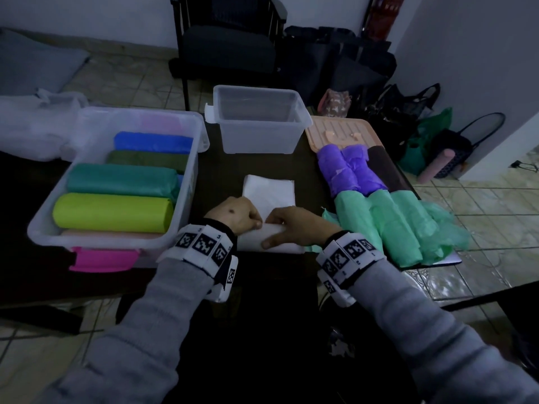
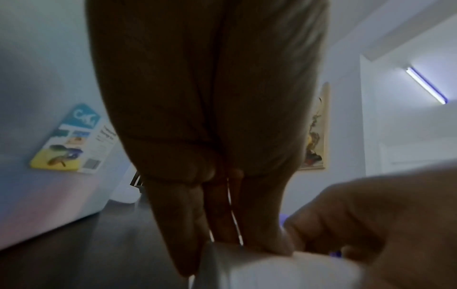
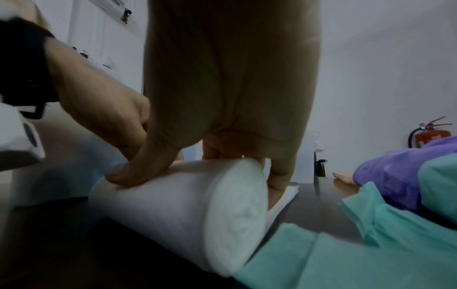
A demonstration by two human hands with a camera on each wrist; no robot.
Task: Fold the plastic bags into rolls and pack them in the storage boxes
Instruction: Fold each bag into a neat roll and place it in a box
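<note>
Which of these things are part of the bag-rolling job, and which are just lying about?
Part of the job: white roll under the left hand and right hand; large box of coloured rolls; empty box; purple bags; green bags.

Lying about: chair; handbags on the floor; peach lid.
</note>
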